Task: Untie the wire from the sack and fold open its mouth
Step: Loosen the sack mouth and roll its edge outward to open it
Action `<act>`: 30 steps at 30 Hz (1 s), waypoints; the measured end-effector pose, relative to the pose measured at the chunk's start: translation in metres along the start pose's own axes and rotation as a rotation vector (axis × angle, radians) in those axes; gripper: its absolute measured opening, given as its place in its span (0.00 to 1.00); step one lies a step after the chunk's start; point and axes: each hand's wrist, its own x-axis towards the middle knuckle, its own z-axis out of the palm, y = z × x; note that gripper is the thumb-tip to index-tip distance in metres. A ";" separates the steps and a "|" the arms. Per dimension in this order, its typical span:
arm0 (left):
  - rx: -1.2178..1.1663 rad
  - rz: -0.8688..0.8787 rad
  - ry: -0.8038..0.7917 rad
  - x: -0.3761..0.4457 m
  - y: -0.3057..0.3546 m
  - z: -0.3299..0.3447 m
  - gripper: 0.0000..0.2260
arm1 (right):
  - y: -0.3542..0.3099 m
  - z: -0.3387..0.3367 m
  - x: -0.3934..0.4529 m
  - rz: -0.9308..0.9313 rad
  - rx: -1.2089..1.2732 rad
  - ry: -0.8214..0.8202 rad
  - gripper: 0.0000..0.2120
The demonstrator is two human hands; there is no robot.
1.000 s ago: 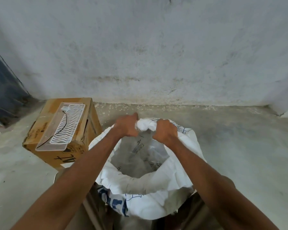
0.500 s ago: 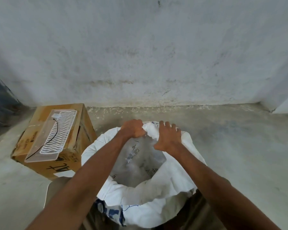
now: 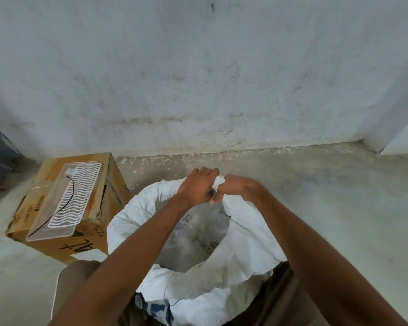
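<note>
Both hands have closed together, left hand (image 3: 196, 188) and right hand (image 3: 238, 188) fingers clamped on the sack (image 3: 245, 234) rim; uneven pulling could unroll the fold.

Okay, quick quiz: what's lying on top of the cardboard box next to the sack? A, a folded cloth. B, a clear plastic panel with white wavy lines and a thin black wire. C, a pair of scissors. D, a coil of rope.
B: on the cardboard box lies a clear plastic panel printed with white wavy lines, a thin black wire running across it.
</note>
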 end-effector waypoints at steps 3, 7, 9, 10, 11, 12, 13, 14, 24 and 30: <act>0.141 -0.075 -0.134 0.016 0.005 -0.010 0.17 | 0.016 0.016 -0.003 -0.050 -0.080 0.181 0.31; 0.064 -0.190 -0.363 0.030 0.004 -0.011 0.20 | 0.038 0.054 -0.018 0.079 -0.579 0.624 0.41; 0.004 -0.189 -0.465 0.038 0.001 -0.012 0.21 | 0.043 0.063 -0.025 0.116 -0.551 0.653 0.33; -0.015 -0.169 -0.501 0.041 0.000 -0.012 0.23 | 0.044 0.065 -0.026 0.122 -0.486 0.618 0.30; -0.022 -0.143 -0.515 0.042 -0.001 -0.012 0.26 | 0.045 0.063 -0.027 0.126 -0.377 0.583 0.29; -0.027 -0.115 -0.493 0.041 -0.001 -0.012 0.30 | 0.044 0.058 -0.025 0.136 -0.252 0.544 0.28; -0.034 -0.087 -0.423 0.037 0.000 -0.013 0.33 | 0.043 0.051 -0.024 0.139 -0.121 0.508 0.27; -0.035 -0.039 -0.321 0.031 0.002 -0.013 0.35 | 0.042 0.043 -0.022 0.127 -0.004 0.471 0.26; -0.222 0.180 -0.267 0.028 -0.008 -0.019 0.09 | 0.056 0.017 -0.036 -0.091 -0.006 0.359 0.27; -0.220 0.065 -0.420 0.038 0.007 -0.027 0.14 | 0.086 0.047 -0.051 0.035 -0.003 0.627 0.23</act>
